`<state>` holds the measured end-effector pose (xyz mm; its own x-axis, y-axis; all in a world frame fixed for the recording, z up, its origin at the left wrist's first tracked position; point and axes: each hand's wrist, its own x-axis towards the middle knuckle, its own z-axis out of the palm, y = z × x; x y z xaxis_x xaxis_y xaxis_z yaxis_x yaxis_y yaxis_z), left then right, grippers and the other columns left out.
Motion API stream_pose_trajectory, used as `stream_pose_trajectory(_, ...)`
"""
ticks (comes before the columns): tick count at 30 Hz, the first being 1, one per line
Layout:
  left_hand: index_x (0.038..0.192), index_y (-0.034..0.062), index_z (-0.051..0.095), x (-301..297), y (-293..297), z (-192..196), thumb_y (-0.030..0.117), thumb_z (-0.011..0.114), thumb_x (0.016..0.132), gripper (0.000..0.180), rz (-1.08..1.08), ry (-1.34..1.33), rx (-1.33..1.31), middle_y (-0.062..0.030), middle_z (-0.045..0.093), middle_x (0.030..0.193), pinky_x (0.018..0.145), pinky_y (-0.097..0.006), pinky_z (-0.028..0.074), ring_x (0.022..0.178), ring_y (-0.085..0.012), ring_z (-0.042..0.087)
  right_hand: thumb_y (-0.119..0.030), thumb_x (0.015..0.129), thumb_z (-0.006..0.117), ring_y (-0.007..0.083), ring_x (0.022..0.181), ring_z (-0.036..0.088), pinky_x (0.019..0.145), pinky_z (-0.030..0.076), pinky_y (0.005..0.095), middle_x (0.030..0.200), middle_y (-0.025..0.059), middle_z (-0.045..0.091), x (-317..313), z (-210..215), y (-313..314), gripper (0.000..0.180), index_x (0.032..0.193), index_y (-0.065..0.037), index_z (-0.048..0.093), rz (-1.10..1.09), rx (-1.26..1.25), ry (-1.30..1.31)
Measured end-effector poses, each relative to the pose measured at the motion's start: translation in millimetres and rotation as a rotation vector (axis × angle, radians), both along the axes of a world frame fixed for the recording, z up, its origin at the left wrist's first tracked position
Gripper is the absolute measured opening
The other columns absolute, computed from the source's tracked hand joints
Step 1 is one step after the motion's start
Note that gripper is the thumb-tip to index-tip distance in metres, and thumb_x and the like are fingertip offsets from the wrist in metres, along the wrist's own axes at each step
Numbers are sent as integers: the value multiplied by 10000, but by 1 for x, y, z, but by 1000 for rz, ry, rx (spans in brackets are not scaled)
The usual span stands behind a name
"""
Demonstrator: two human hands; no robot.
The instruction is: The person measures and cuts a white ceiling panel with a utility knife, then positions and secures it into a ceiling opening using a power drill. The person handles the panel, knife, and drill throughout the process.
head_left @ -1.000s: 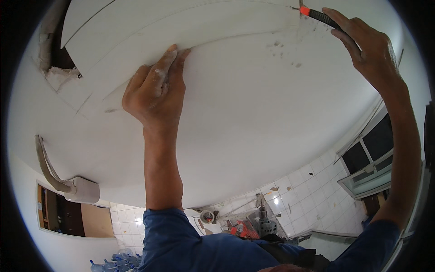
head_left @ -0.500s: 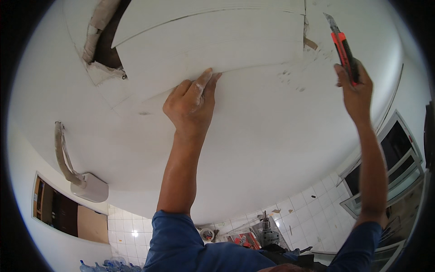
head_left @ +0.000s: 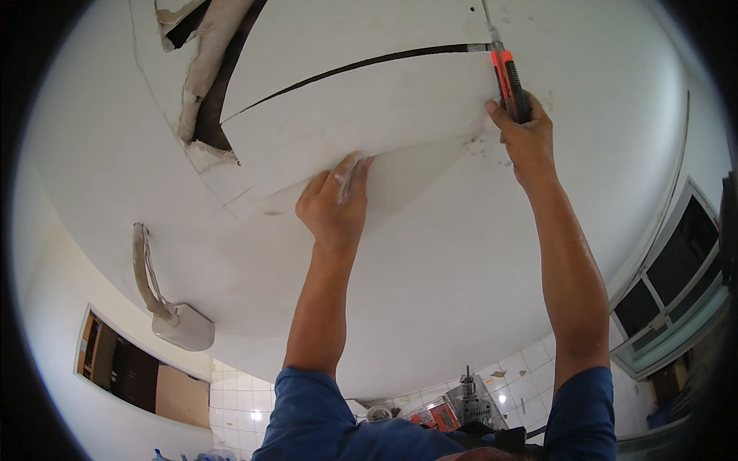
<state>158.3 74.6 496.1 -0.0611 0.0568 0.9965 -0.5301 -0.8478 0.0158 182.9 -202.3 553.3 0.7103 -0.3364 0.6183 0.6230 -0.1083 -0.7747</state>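
Note:
Overhead, my left hand [head_left: 335, 201] is closed on the near edge of a white board [head_left: 369, 96] in the ceiling. White dust coats its fingers. A dark curved gap [head_left: 369, 58] runs along the board's far edge, widening toward the right. My right hand [head_left: 526, 138] grips a red and black utility knife [head_left: 507, 86] with its blade pointing away from me. The blade is at the board's far right corner, by the end of the gap; whether it touches is hard to make out.
At the upper left, a ragged opening [head_left: 211, 127] shows a wrapped pipe [head_left: 207, 69]. A white box with a hose [head_left: 184, 326] hangs at left. Below are a drill [head_left: 467, 399], white wall tiles [head_left: 238, 392] and blue bottles [head_left: 207, 455]. A window [head_left: 669, 284] stands at right.
My right hand has brought the knife leftward to the board's far right corner. The gap along the far edge looks wider. My left hand keeps its hold, and the whole view has shifted.

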Motion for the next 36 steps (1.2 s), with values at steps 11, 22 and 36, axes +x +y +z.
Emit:
stream_pose_trajectory(11,974,17,771,-29,-2,-5,56,915,756,264,65,75,85,-94,727,748,501,-257,434,542,-131,564,-207,829,874,97,765,534,632,468,278,888,-4,575,-27,-16,-15,436,1139,-31,623,228,159,-51)
stream_pose_trajectory(22,947,-29,761,-120,-33,88,415,974,680,561,-151,828,354,-73,618,572,455,-269,402,492,-105,520,-150,865,843,88,810,545,803,487,267,948,-16,650,-88,-25,-59,316,1111,-62,665,190,-219,-20)
stream_pose_trajectory(36,607,83,590,-102,-113,-77,481,700,987,561,-957,1227,-445,56,508,563,460,-279,354,524,-46,432,-149,1011,647,183,737,588,688,506,350,875,62,594,-138,-194,-69,214,1167,-29,562,127,394,45)
